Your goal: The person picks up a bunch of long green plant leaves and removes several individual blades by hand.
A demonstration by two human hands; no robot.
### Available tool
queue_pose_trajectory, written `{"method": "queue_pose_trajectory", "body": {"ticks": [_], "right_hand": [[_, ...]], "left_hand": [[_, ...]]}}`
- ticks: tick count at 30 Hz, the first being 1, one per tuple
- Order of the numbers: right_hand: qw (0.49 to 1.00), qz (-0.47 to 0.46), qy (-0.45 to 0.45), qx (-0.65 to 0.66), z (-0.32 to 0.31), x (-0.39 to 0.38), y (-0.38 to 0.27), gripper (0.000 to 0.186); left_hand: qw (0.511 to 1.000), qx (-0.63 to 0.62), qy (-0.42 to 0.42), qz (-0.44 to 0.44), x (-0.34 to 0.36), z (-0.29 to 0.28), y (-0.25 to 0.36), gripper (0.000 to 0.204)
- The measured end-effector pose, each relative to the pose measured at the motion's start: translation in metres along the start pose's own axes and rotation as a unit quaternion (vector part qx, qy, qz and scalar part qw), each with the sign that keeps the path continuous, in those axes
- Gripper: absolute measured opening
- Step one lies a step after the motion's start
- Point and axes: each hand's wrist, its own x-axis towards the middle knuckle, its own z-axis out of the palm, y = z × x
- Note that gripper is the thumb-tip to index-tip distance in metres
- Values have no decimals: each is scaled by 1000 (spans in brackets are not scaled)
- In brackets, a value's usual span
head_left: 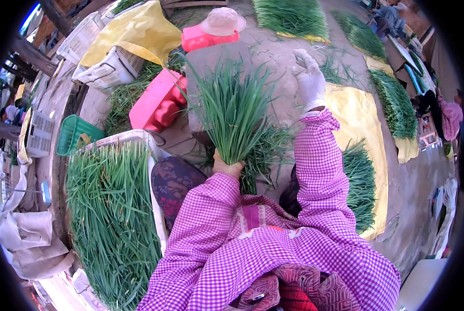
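My left hand [228, 167], bare, is closed round the lower end of a bunch of green chives [233, 114]. The long flat leaves fan out upward and away from me, above a grey block [201, 96]. Out to the right, my right hand [309, 78] wears a white glove and is stretched forward over the ground. Its fingers are bent and apart, with nothing plainly visible between them. Loose cut leaves [271, 150] lie below and beside the bunch, between my knees.
To my left stands a white crate packed with chives [112, 223], beside a green basket [75, 133]. A pink moulded stool [156, 101] and a pale hat [223, 21] are ahead. Chives [357, 186] lie on yellow sheeting [374, 129] at right; a person [390, 20] is far right.
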Motion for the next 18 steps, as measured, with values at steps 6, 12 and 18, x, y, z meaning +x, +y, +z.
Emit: {"method": "queue_pose_trajectory", "body": {"ticks": [6, 12, 18], "right_hand": [[955, -41, -289, -57, 8, -37, -46, 29], [853, -204, -420, -234, 40, -84, -74, 27], [971, -4, -235, -40, 28, -63, -45, 9]], "left_hand": [[997, -62, 24, -26, 0, 3, 10, 71], [1000, -19, 17, 14, 8, -4, -8, 71], [995, -54, 42, 67, 5, -3, -7, 66]]}}
